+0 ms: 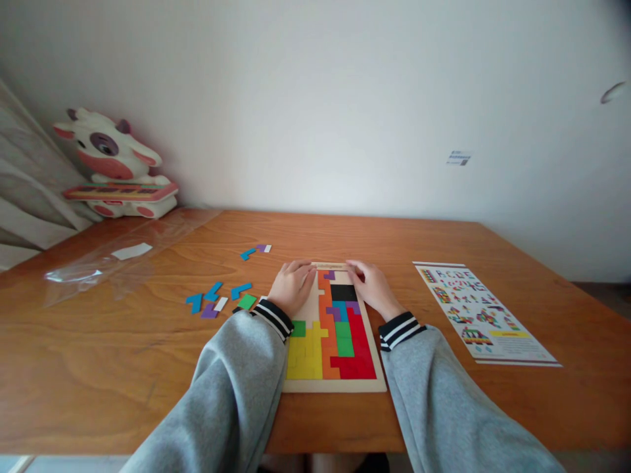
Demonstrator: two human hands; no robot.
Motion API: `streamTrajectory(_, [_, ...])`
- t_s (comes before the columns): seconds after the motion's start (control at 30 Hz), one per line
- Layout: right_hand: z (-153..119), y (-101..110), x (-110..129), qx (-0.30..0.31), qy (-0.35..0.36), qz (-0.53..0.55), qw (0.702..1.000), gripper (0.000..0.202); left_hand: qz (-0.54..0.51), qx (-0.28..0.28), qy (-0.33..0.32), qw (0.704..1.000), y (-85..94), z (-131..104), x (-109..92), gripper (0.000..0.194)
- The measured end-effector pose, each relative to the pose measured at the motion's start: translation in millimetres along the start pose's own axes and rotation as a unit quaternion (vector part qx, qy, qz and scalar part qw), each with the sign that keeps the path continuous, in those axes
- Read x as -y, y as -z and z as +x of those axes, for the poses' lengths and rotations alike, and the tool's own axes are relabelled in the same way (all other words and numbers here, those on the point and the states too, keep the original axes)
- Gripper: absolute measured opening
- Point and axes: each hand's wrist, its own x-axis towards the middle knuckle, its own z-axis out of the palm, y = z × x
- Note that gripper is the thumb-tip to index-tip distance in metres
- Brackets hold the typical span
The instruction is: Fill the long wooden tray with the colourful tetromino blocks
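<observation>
A shallow wooden puzzle board (334, 386) lies flat in front of me, partly filled with coloured block pieces. Yellow pieces (303, 355) fill its near left, red pieces (362, 358) its near right, with an orange strip between. A black piece (344, 292) lies toward the far right, and bare wood shows at the far left. My left hand (292, 287) is closed at the board's far left corner, covering part of that side. At the far right corner my right hand (373, 288) is closed on the rim, its thumb and fingers bent.
Left of the board lie several loose blue, purple-and-white and green pieces (247, 301). A printed pattern sheet (486, 315) rests to the right. Clear plastic packaging (162, 236) and a cow-shaped toy keyboard (121, 190) are at the back left, near the wall.
</observation>
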Motion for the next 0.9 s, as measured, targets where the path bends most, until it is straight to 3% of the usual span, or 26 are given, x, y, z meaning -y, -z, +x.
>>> streamTrajectory(0.17, [-2,1,-2,0.025,0.007,0.017,1.0,0.027,-0.112,-0.066,0.124,0.984,10.8,6,4,0.035])
streamTrajectory(0.27, [-6,3,0,0.038,0.012,0.027,0.999,0.028,-0.191,-0.054,0.195,0.96,20.5,10,8,0.043])
streamTrajectory(0.33, [-10,4,2,0.043,0.018,0.036,0.998,0.027,-0.25,0.009,0.222,0.942,37.8,12,11,0.052])
streamTrajectory(0.43, [-12,5,4,0.012,0.009,0.06,0.998,0.031,-0.292,0.21,0.175,0.916,80.6,7,19,0.052])
streamTrajectory(0.5, [-11,4,3,-0.039,-0.011,0.078,0.996,0.035,-0.246,0.289,0.154,0.912,111.2,0,26,0.04])
streamTrajectory(0.6, [-7,2,0,-0.089,-0.04,0.088,0.991,0.044,-0.05,0.347,0.143,0.926,140.6,-7,36,0.024])
streamTrajectory(0.7, [-6,1,-3,-0.088,-0.051,0.092,0.991,0.049,0.087,0.388,0.094,0.913,142.6,-9,36,0.016])
streamTrajectory(0.9, [-6,2,0,-0.092,-0.058,0.1,0.989,0.053,0.126,0.444,0.013,0.887,115.2,-9,6,0.023])
